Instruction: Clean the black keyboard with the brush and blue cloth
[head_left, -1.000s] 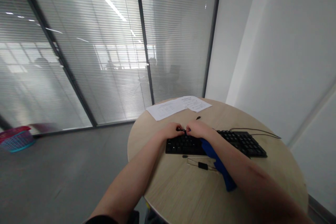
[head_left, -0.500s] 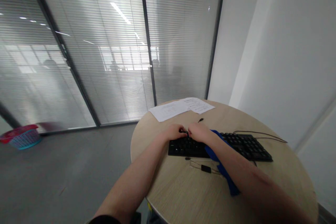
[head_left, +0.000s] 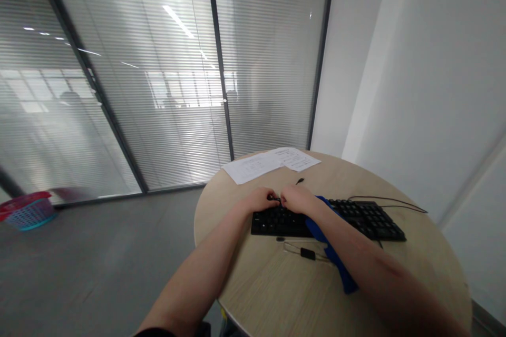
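Note:
A black keyboard (head_left: 379,221) lies across the round wooden table (head_left: 276,284). Over its left part, my left hand (head_left: 261,199) pinches a black cable (head_left: 273,198). Just to the right, my right hand (head_left: 296,200) is closed at the same cable, its fingertips close to the left ones. A blue cloth (head_left: 336,260) passes under my right forearm, over the keyboard and down onto the table. In front of the keyboard lies a thin cord with a black piece (head_left: 308,254). Behind the hands rests a small black cable plug (head_left: 300,180).
Printed papers (head_left: 253,167) lie at the table's back edge. Behind the keyboard's right part, a black cable (head_left: 399,200) loops toward the wall. A red and blue basket (head_left: 29,213) stands on the floor at far left, by the glass partition.
The view has shifted slightly, so the table and objects appear a little further left. Both hands stay together over the keyboard, with little visible change.

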`<state>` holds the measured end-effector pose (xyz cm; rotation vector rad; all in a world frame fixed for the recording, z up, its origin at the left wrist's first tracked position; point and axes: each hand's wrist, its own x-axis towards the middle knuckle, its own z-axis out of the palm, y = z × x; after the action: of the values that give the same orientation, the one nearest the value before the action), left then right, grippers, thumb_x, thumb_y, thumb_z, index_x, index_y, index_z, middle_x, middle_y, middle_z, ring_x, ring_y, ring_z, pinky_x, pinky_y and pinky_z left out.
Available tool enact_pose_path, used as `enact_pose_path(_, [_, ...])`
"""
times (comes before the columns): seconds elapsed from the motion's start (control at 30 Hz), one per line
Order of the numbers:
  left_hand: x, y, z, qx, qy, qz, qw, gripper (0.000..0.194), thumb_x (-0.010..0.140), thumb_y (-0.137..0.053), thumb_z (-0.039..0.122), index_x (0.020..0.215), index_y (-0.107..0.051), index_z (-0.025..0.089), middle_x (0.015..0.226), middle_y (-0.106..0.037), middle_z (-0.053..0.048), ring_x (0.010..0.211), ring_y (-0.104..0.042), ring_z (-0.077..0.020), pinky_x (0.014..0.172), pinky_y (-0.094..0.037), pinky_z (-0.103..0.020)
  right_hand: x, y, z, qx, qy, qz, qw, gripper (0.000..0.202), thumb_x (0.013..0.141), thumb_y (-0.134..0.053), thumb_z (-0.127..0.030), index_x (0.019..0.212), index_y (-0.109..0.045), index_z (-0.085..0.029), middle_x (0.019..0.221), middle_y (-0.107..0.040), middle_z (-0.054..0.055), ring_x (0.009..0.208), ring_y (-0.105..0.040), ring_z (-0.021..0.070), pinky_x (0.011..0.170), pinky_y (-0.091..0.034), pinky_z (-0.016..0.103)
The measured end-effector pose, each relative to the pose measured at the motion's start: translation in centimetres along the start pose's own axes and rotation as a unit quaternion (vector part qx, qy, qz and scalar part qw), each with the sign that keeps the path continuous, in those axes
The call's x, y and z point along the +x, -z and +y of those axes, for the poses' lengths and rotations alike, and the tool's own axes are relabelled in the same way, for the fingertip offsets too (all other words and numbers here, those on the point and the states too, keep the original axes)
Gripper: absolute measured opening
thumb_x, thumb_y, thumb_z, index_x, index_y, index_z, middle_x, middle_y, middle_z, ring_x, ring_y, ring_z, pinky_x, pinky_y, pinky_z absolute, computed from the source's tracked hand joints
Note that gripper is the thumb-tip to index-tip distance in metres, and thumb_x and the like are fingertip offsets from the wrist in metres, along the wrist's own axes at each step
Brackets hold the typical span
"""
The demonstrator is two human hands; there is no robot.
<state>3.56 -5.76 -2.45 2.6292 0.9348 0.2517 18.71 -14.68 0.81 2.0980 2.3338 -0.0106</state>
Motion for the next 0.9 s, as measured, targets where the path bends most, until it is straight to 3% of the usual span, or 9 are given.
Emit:
enact_pose_path(0.23, [0.3, -0.14, -0.51, 0.008, -0.011, 0.006, 1.0, 0.03, 0.083, -0.062, 0.042, 0.101, -0.072, 0.021, 0.096, -0.075, -0.003, 0.086, -0.065, -0.0195, 0.071, -0.046, -0.026, 0.19, -0.11, -0.08, 0.0, -0.016, 0.019, 1.0, 0.028, 0.09, -0.053, -0.03, 0.096, -0.076, -0.016, 0.099, -0.075, 0.017, 0.094, -0.069, 0.0282, 0.079, -0.05, 0.032])
enact_pose_path(0.43, [0.38, -0.23, -0.72, 0.011, -0.011, 0.004, 1.0, 0.031, 0.084, -0.061, 0.044, 0.102, -0.071, 0.022, 0.097, -0.075, -0.003, 0.087, -0.065, -0.0191, 0.071, -0.046, -0.026, 0.08, 0.01, 0.31, 0.002, 0.014, -0.007, 1.0, 0.027, 0.089, -0.054, -0.033, 0.095, -0.076, -0.019, 0.097, -0.075, 0.014, 0.091, -0.07, 0.0278, 0.074, -0.051, 0.032])
enact_pose_path(0.63, [0.43, -0.36, -0.9, 0.009, -0.014, 0.008, 1.0, 0.03, 0.083, -0.061, 0.044, 0.102, -0.071, 0.022, 0.097, -0.075, -0.002, 0.086, -0.065, -0.0189, 0.071, -0.046, -0.026, 0.16, -0.1, 0.12, -0.003, -0.014, 0.009, 1.0, 0.029, 0.091, -0.052, -0.032, 0.097, -0.076, -0.019, 0.101, -0.075, 0.015, 0.095, -0.069, 0.0267, 0.079, -0.05, 0.031])
enact_pose_path(0.9, [0.49, -0.37, -0.89, 0.002, -0.011, 0.005, 1.0, 0.032, 0.083, -0.061, 0.046, 0.101, -0.071, 0.021, 0.097, -0.075, -0.003, 0.088, -0.066, -0.02, 0.071, -0.046, -0.027, 0.06, 0.2, 0.38, 0.012, 0.003, -0.023, 1.0, 0.024, 0.088, -0.056, -0.03, 0.094, -0.077, -0.021, 0.096, -0.076, 0.012, 0.091, -0.07, 0.0244, 0.075, -0.049, 0.028])
